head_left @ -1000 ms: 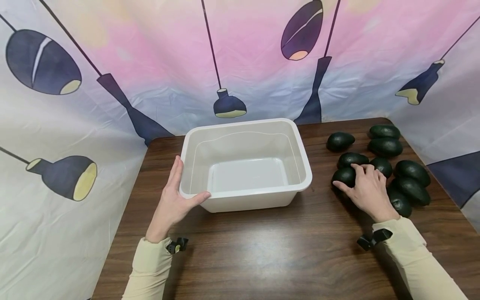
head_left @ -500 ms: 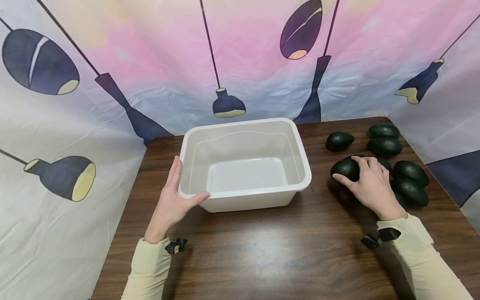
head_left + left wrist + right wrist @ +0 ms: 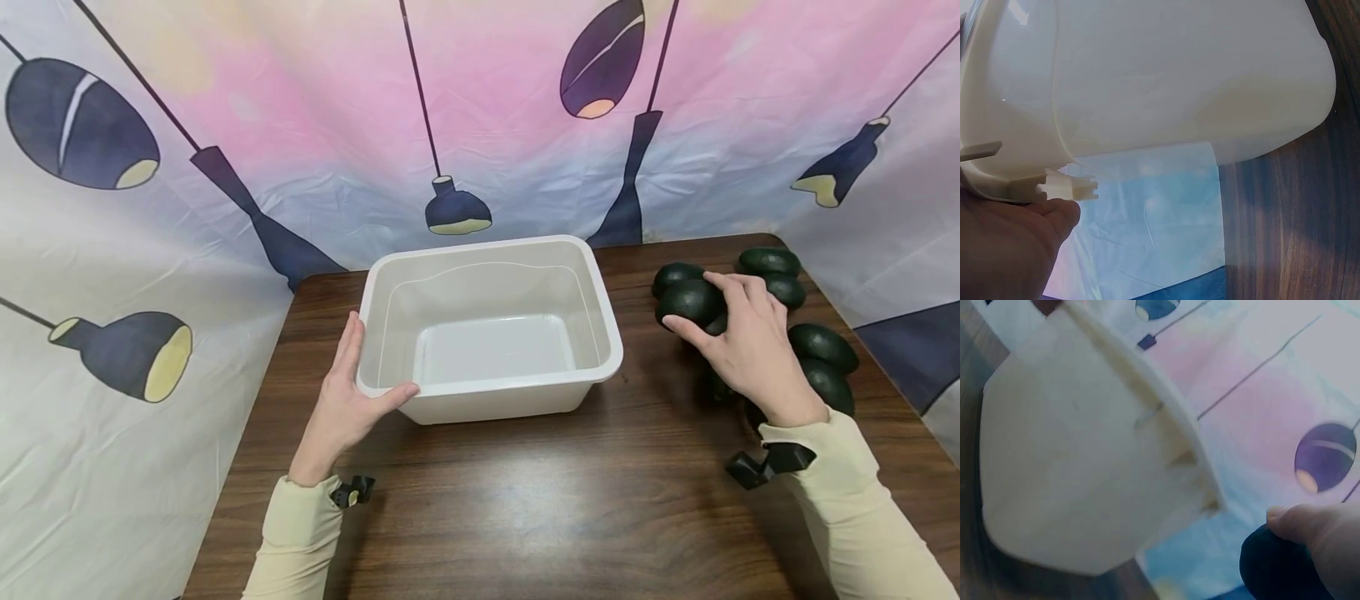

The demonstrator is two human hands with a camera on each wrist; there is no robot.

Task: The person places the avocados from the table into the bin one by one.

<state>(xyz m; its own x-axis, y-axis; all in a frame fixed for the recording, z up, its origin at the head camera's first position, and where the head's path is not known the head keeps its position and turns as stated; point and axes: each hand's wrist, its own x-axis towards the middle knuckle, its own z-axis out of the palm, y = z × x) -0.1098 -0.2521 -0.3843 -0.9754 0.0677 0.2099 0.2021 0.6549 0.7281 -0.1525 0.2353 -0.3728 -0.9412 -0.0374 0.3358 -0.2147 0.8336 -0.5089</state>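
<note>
A dark green avocado (image 3: 689,302) is gripped between the thumb and fingers of my right hand (image 3: 753,346), held above other avocados. In the right wrist view the thumb presses on this avocado (image 3: 1275,562). My left hand (image 3: 343,412) rests on the front left corner of a white plastic bin (image 3: 517,388), its fingers straight along the left side and its thumb on the front rim. The bin's inside shows nothing in it. Close up in the left wrist view, the left hand (image 3: 1013,240) touches the bin wall (image 3: 1147,75).
Several more avocados lie on the right of the wooden table (image 3: 495,500): one behind the held one (image 3: 675,275), one at the back corner (image 3: 769,261), and a group at the right (image 3: 823,347). Some are partly hidden by the right hand. A printed cloth (image 3: 315,125) hangs behind.
My right hand has lifted the avocado off the group and moved it up and back, toward the table's far side. The left hand and the bin have stayed put.
</note>
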